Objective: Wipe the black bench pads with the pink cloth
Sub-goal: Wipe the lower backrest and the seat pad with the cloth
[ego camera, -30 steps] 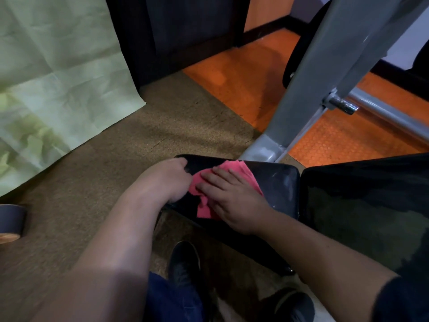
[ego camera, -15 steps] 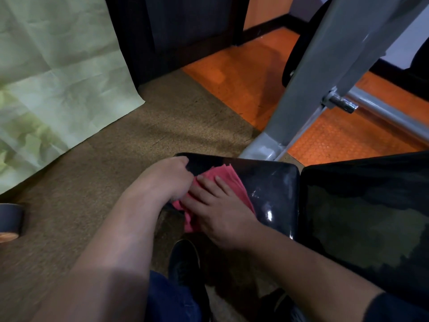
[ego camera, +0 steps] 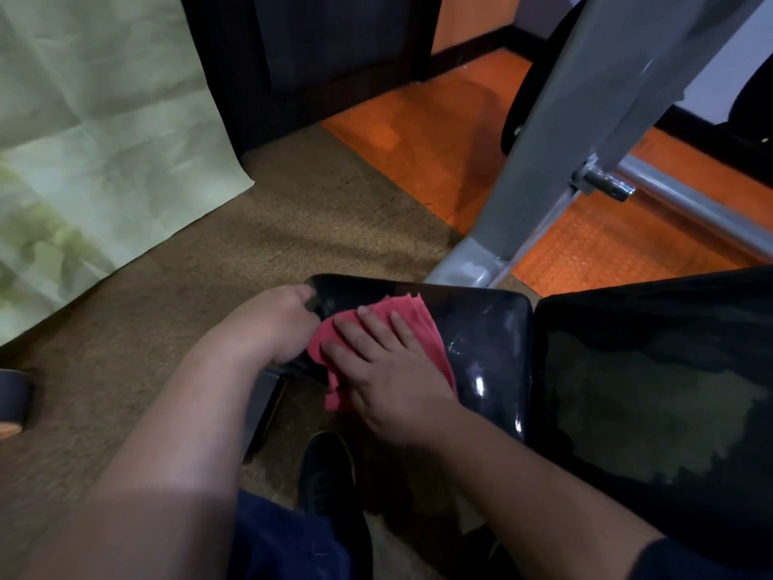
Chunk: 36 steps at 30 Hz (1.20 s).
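Cloth (ego camera: 412, 324) lies on the small pad (ego camera: 481, 341), pressed flat under our right hand (ego camera: 389, 370) while our left hand (ego camera: 276, 324) curls round the pad's end, so we are mid-wipe, and next we likely rub toward the big pad (ego camera: 652, 391).

This looks like a gym or home workout room: a bench with glossy black pads (ego camera: 481, 349), a grey steel frame (ego camera: 556, 131) at one o'clock, a chrome bar (ego camera: 686, 203), and orange studded rubber floor matting (ego camera: 619, 240) beside brown carpet (ego camera: 234, 261).
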{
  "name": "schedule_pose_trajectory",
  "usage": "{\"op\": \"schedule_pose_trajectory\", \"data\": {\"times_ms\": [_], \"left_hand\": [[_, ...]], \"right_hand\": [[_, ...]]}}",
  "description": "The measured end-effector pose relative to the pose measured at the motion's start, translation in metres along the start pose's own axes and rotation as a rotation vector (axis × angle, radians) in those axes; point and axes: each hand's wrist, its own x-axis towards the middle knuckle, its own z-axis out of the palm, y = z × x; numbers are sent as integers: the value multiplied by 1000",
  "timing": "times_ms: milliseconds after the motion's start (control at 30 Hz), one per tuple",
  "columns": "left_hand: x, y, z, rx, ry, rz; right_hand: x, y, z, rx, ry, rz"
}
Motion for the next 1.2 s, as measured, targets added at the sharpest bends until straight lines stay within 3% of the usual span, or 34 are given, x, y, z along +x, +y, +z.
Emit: {"op": "schedule_pose_trajectory", "data": {"times_ms": [167, 300, 467, 633, 767, 933, 1067, 1200], "left_hand": [[4, -9, 4, 30, 3, -15], [8, -16, 2, 24, 2, -8], [11, -20, 2, 10, 0, -1], [10, -17, 1, -63, 33, 0], [10, -22, -1, -56, 12, -3], [11, -21, 0, -22, 11, -10], [10, -17, 2, -7, 20, -1], [12, -16, 2, -12, 11, -10]], "right_hand": [[-14, 18, 3, -53, -50, -186], [6, 12, -3, 19, 2, 0], [-11, 19, 1, -40, -29, -159], [17, 15, -7, 1, 32, 32], [-3, 24, -1, -23, -26, -160], [17, 22, -9, 3, 34, 31], [3, 30, -7, 16, -9, -65], [28, 34, -13, 39, 31, 115]]}}
